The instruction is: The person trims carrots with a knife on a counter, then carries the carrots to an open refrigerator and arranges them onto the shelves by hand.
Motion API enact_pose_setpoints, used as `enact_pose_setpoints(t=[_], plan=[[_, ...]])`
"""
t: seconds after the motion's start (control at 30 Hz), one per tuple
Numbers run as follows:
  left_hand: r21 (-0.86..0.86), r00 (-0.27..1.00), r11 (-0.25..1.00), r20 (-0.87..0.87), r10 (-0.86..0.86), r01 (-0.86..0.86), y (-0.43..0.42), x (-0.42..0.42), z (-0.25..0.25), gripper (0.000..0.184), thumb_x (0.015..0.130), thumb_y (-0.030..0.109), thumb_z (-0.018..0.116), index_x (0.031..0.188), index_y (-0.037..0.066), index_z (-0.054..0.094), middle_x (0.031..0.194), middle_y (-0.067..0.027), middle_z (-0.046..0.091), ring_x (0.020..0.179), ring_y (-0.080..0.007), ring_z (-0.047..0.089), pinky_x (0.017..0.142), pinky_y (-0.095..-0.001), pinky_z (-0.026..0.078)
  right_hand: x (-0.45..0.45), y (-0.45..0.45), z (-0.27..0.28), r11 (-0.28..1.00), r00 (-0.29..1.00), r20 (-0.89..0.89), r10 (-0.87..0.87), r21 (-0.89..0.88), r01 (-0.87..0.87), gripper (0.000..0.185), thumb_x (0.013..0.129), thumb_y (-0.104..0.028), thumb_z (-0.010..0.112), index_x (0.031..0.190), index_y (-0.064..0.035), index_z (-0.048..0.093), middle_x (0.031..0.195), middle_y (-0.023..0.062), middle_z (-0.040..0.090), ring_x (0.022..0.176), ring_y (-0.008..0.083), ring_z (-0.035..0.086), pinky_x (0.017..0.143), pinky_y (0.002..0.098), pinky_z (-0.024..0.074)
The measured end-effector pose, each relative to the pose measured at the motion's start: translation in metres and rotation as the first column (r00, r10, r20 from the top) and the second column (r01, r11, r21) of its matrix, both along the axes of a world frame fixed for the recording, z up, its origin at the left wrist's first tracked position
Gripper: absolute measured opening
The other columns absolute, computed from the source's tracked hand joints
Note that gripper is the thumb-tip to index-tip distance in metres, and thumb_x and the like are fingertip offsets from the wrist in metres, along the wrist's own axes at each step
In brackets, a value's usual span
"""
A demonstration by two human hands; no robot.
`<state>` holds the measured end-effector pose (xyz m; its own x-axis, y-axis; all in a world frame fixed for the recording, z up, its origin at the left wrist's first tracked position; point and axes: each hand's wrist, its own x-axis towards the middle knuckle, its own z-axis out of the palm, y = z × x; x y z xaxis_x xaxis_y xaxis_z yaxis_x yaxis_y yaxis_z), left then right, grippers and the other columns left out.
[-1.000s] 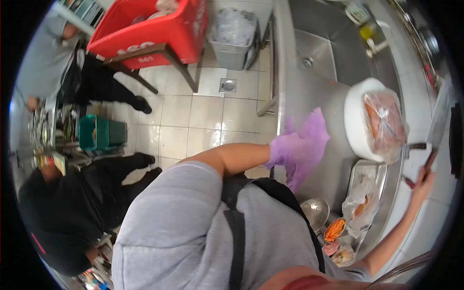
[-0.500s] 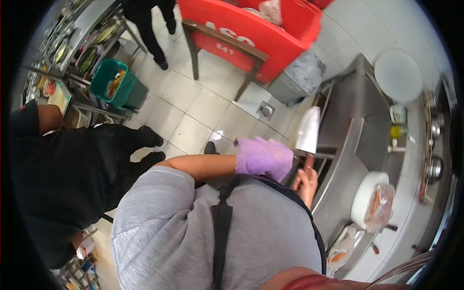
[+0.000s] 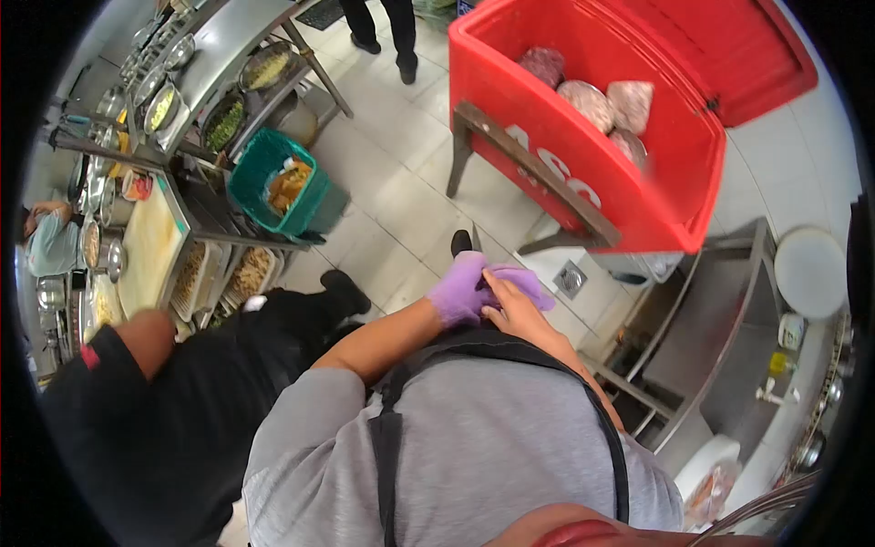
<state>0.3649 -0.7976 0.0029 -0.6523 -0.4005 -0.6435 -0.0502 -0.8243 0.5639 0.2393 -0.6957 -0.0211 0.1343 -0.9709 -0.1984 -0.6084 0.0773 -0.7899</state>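
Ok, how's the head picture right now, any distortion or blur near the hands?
Head view: strong fisheye distortion, corners black, the metal sink bowed; the gloved left hand and bare right hand fairly legible, though overlapping; the co-worker's arm at the left looks soft.

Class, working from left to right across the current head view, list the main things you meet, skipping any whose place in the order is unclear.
Cutting board → green bin → purple-gloved left hand → floor drain → steel sink → round white disc.
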Motion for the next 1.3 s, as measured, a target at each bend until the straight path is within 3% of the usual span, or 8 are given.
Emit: enact_pose_setpoints(t=[0.1,0.13,0.5,1.0,1.1,1.13,1.23,1.3], plan=[[0.329,0.958,0.899,0.118,0.263,-0.288,-0.082,0.012,-0.029,0.019,0.087,0.021,0.052,0.076,0.006,0.055,0.07,-0.0053,0.055,0.063,-0.0204,0.057,0.053,-0.0332,0.046,-0.025,-0.073,0.0,0.984,0.995,0.029,0.097,-0.155,-0.092,0.059,0.087,-0.011,0.066,0.141,-0.0041,0.044,0.136,0.0233,0.049,0.122,0.0385,0.052,0.103,0.0416,0.0437],[-0.224,0.991,0.974,0.114,0.069,-0.042,-0.111,0.029,-0.036,0.024,0.088,0.024,0.047,0.072,0.008,0.052,0.067,-0.0042,0.05,0.057,-0.0186,0.052,0.05,-0.0328,0.043,-0.038,-0.098,0.006,0.974,0.996,0.023,0.088,-0.209,-0.082,0.05,0.087,-0.008,0.066,0.135,-0.005,0.052,0.131,0.0197,0.054,0.119,0.0366,0.055,0.1,0.0412,0.0456],[-0.006,0.934,0.934,-0.013,0.356,-0.356,-0.376,0.091,-0.029,0.038,0.09,0.025,0.038,0.056,0.009,0.042,0.054,-0.0022,0.041,0.041,-0.0137,0.032,0.039,-0.03,0.024,-0.138,-0.425,0.158,0.887,0.985,0.063,-0.163,-0.428,0.174,0.02,0.094,-0.006,0.059,0.077,0.001,0.064,0.061,0.0058,0.057,0.058,0.0132,0.055,0.058,0.0272,0.0461],[0.133,0.983,0.985,-0.127,0.129,-0.112,-0.77,0.109,0.009,0.033,0.094,0.032,0.049,0.069,0.011,0.045,0.061,-0.0011,0.048,0.052,-0.0143,0.05,0.05,-0.0272,0.039,-0.114,-0.664,0.053,0.899,0.904,-0.267,-0.333,-0.379,0.219,0.016,0.088,-0.002,0.062,0.104,-0.0036,0.066,0.091,0.0127,0.065,0.08,0.0296,0.063,0.071,0.0353,0.0509],[0.002,0.991,0.998,0.124,0.055,-0.056,-0.859,0.091,0.049,0.032,0.091,0.037,0.058,0.075,0.011,0.049,0.066,-0.0023,0.055,0.056,-0.0165,0.06,0.048,-0.0291,0.042,-0.115,-0.697,0.031,0.907,0.887,-0.242,-0.393,-0.263,0.33,0.016,0.087,-0.001,0.062,0.102,-0.0039,0.067,0.089,0.0121,0.065,0.08,0.0291,0.063,0.072,0.0349,0.0508],[-0.496,0.976,0.856,0.213,-0.041,0.144,-0.889,0.085,0.043,0.03,0.092,0.036,0.058,0.075,0.012,0.049,0.066,-0.0023,0.056,0.055,-0.0169,0.059,0.047,-0.0291,0.041,-0.115,-0.717,0.023,0.902,0.877,-0.223,-0.425,-0.189,0.389,0.015,0.087,-0.001,0.062,0.101,-0.0039,0.067,0.089,0.0121,0.065,0.08,0.0289,0.063,0.072,0.0347,0.0506],[-0.829,0.931,0.427,0.349,-0.11,0.362,-0.971,0.055,0.02,0.034,0.098,0.034,0.051,0.072,0.013,0.046,0.06,0.0006,0.046,0.05,-0.0152,0.052,0.044,-0.0285,0.038,-0.127,-0.806,0.004,0.873,0.853,-0.188,-0.486,-0.137,0.467,0.014,0.087,0.0,0.06,0.098,-0.0036,0.067,0.09,0.0133,0.065,0.082,0.0296,0.064,0.073,0.0356,0.0504],[-0.202,0.924,0.978,-0.381,-0.034,-0.047,-1.024,0.035,0.025,0.028,0.1,0.035,0.05,0.09,0.009,0.049,0.071,-0.0025,0.051,0.055,-0.0113,0.052,0.046,-0.0254,0.04,-0.144,-0.883,0.0,0.856,0.862,-0.158,-0.481,-0.294,0.424,0.013,0.087,0.0,0.06,0.097,-0.0038,0.067,0.093,0.0144,0.066,0.085,0.0316,0.064,0.075,0.0374,0.0504]])
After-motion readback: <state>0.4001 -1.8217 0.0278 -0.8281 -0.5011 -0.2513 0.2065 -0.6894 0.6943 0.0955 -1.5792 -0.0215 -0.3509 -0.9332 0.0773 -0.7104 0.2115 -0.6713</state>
